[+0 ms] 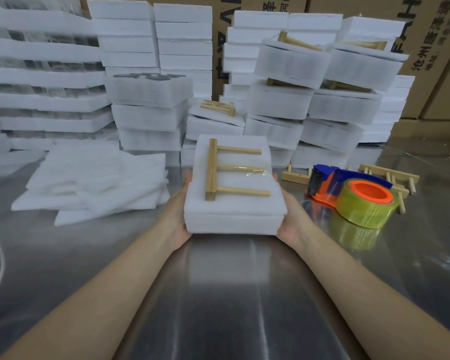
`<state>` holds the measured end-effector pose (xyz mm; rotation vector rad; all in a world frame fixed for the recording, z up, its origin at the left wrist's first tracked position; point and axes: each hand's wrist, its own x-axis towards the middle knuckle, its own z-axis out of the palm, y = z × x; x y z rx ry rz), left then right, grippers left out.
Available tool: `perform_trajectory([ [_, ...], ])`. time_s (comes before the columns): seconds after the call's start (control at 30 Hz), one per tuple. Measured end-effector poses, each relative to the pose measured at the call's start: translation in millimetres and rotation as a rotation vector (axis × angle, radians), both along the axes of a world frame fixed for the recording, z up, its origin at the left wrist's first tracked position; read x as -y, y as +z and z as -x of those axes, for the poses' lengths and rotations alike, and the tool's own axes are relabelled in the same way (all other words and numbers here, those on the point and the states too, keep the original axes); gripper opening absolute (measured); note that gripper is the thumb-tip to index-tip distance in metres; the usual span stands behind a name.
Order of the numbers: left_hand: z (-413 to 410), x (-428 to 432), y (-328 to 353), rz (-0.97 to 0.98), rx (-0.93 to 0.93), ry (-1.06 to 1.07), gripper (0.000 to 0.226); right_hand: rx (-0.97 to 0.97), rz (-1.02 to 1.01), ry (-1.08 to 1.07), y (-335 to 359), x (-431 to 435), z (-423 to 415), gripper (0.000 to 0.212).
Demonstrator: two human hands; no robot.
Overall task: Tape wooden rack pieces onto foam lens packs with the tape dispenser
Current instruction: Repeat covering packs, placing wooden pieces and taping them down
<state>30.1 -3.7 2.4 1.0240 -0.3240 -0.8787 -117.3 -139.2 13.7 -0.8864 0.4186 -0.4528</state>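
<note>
Your left grip [178,216] and right grip [289,216] press flat on opposite sides of the foam pack [234,211], mid-frame. Both are spread wide, fingers straight along the pack's side walls, with the pack clamped between the palms. Can't tell if it sits on the counter [231,294] or is just off it.

The rack [213,168] lies flat on top of the pack, spine on the left, three pegs pointing right. A clear tape strip [256,173] crosses the middle peg's tip and runs onto the foam at the right edge.

The dispenser [348,188], blue and orange with a yellowish roll, lies on the counter just right of your right grip, apart from it. Loose racks [390,178] lie behind the dispenser, right of centre. One more piece [295,175] sits between pack and dispenser.

Foam sheets [94,183] are heaped left of centre on the counter. Stacked packs [151,110] fill the top of the frame, several at upper right with racks on top. Boxes [439,61] stand behind, upper right.
</note>
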Motion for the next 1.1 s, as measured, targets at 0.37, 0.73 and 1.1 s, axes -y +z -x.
perform_trajectory([
  [0.37, 9, -4, 7, 0.008, 0.058, -0.061, 0.047, 0.093, 0.015, -0.021, 0, -4, 4, 0.045],
  [0.73, 9, -11, 12, -0.017, 0.049, -0.117, 0.036, -0.031, 0.022, -0.217, -5, -3, 6, 0.038],
  [1.1, -8, -14, 15, -0.13, 0.137, -0.261, 0.057, 0.09, -0.007, -0.294, -1, -12, 0, 0.015],
])
